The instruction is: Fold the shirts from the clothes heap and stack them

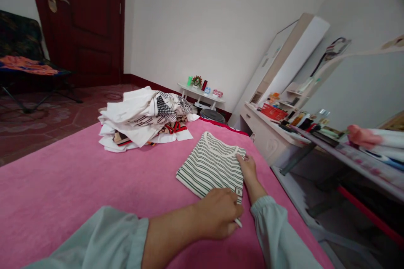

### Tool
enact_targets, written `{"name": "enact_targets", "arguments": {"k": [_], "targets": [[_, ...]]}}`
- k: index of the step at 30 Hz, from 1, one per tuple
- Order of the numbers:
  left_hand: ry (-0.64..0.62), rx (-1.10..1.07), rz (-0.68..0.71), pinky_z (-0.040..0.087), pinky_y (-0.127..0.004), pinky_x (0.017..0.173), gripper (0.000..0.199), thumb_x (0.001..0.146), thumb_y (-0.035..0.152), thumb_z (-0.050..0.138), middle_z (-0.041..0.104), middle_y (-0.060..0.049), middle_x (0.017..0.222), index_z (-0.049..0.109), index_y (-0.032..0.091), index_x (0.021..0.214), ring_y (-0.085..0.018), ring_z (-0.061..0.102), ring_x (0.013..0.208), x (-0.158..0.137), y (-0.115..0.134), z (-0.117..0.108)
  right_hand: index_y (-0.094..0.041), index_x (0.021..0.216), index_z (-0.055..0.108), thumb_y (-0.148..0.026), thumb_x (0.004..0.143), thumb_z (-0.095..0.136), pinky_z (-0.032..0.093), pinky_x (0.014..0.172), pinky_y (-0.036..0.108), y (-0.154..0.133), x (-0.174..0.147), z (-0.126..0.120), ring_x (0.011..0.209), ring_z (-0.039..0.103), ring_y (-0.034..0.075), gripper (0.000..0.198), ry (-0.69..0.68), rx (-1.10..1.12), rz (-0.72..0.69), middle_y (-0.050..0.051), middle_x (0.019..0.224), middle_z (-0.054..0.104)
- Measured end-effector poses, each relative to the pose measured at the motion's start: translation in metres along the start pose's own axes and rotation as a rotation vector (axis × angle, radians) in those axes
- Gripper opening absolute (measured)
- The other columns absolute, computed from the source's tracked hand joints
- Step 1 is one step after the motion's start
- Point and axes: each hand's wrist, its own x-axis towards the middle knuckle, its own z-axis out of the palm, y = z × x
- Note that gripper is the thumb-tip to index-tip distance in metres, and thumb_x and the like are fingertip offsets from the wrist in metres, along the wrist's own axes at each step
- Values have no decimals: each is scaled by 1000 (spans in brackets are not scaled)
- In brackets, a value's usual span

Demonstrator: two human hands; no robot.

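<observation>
Near the pink bed's (126,185) right edge, the striped shirt (210,166) lies just beyond the left hand (219,213), clamped on its near corner, while the right hand (248,168) pinches its right side beside the neckline (235,151)

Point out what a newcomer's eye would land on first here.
Probably the bright pink cover, which fills much of the foreground. On it, the striped shirt lies folded, with the left hand at its near corner and the right hand beside its collar. Farther back, to the shirt's left, sits a rumpled pile of clothes, mostly white.
</observation>
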Motion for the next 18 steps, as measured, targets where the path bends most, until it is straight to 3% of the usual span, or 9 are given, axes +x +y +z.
{"name": "enact_targets", "arguments": {"k": [3, 5, 9, 11, 13, 16, 18], "targets": [[-18, -190, -44, 45, -27, 67, 24, 82, 44, 61, 66, -2, 84, 65, 22, 91, -18, 61, 80, 1, -4, -8, -14, 111, 58, -32, 56, 69, 53, 79, 37, 13, 7, 3, 86, 67, 24, 59, 61, -25, -15, 11, 96, 71], [-13, -225, -132, 44, -25, 69, 20, 87, 40, 55, 67, -1, 85, 65, 23, 90, -16, 62, 80, 1, -13, -18, -14, 116, 55, -32, 58, 67, 53, 81, 38, 20, 9, 3, 90, 67, 24, 62, 63, -4, -12, 13, 102, 70], [52, 48, -591, 45, -29, 74, 19, 90, 31, 47, 67, -6, 97, 62, 22, 95, -21, 62, 92, -6, -48, -41, -13, 115, 55, -37, 63, 64, 52, 82, 38, 25, 7, -3, 91, 66, 24, 58, 41, 5, 17, 14, 102, 69], [18, 180, -829, 46, -33, 74, 24, 89, 33, 47, 66, -11, 102, 60, 20, 105, -26, 62, 95, -14, -71, -51, -12, 119, 53, -39, 67, 62, 51, 85, 39, 20, 3, -6, 92, 66, 24, 59, 33, -85, 2, 15, 107, 68], [-53, 177, -969, 47, -36, 73, 31, 88, 40, 48, 67, -12, 100, 58, 19, 108, -28, 63, 93, -21, -91, -57, -13, 127, 49, -40, 71, 60, 48, 89, 40, 11, -1, -8, 96, 64, 24, 63, 6, -200, -54, 15, 115, 65], [-113, 26, -1011, 47, -37, 75, 41, 83, 55, 49, 68, -10, 97, 59, 21, 104, -28, 64, 92, -30, -110, -58, -16, 133, 47, -37, 72, 60, 44, 97, 39, -1, -5, -8, 108, 60, 23, 65, -74, -263, -186, 12, 126, 61], [-129, -59, -998, 48, -35, 76, 45, 75, 59, 58, 68, -9, 99, 59, 21, 101, -27, 64, 93, -33, -116, -55, -15, 124, 57, -35, 71, 60, 43, 97, 38, -4, -4, -7, 108, 59, 23, 56, -93, -238, -228, 10, 122, 63]]}}
